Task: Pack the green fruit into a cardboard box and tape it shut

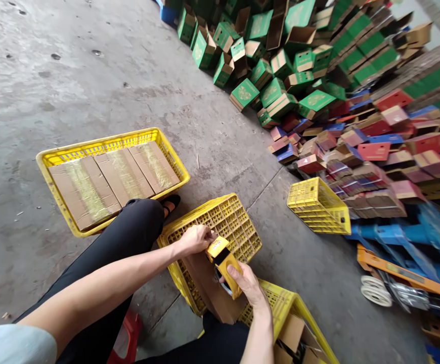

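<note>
Taping in hand: right hand (247,282) grips tape dispenser (223,263), left hand (196,238) fingers pressed together on cardboard box (208,290); next, a steady pull.

No lettering can be read anywhere. The yellow tape dispenser (223,259) carries a small dark mark on its top face, too blurred to make out. The green cartons (245,93) heaped beyond the tape dispenser bear a pale round emblem on their lids, but it holds no legible words or numbers.
</note>
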The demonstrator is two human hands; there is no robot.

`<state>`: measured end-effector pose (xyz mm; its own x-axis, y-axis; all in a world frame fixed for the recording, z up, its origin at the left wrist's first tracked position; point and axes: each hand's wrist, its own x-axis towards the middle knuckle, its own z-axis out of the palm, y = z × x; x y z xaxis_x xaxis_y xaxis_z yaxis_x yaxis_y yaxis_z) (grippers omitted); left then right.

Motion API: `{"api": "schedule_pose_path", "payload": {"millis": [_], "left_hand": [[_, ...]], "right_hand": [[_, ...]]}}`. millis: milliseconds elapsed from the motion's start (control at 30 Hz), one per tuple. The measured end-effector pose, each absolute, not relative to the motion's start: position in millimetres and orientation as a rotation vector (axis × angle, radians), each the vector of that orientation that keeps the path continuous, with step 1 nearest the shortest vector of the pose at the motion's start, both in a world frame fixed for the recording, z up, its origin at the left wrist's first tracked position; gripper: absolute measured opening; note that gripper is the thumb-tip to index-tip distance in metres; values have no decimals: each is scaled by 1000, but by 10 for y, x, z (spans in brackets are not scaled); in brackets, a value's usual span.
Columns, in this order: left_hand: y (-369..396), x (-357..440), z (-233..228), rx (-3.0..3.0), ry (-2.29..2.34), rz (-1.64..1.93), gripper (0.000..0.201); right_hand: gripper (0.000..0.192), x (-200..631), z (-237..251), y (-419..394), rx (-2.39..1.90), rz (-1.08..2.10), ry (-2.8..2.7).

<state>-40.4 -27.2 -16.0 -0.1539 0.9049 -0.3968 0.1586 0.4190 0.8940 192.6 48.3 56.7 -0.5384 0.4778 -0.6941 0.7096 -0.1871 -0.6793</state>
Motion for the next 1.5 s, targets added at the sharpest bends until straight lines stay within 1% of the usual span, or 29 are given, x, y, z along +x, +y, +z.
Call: {"api": "schedule_pose_path", "payload": {"millis": [67,267,567,767,1167,1500], "left_hand": [[-277,-395,-161,1010,1626,861,14],[-270,-402,-162,1092,1634,840,16],[-273,-429,-123,1074,1678,787,26],[-275,-457,-105,1074,1648,767,17],[-276,-475,-113,1072,1589,845,17],[-243,-517,-146,968,1570,803,19]], "right_hand": [[73,1918,567,488,1400,-1831,1852],[71,1912,557,485,1385,-1866,1847],[68,1915,529,459,1374,-1901,1877],[74,1920,506,462,1399,-1903,1860],[68,1944,511,435,1464,-1927,1782],[62,1897,555,460,1434,-1912,1812]]}}
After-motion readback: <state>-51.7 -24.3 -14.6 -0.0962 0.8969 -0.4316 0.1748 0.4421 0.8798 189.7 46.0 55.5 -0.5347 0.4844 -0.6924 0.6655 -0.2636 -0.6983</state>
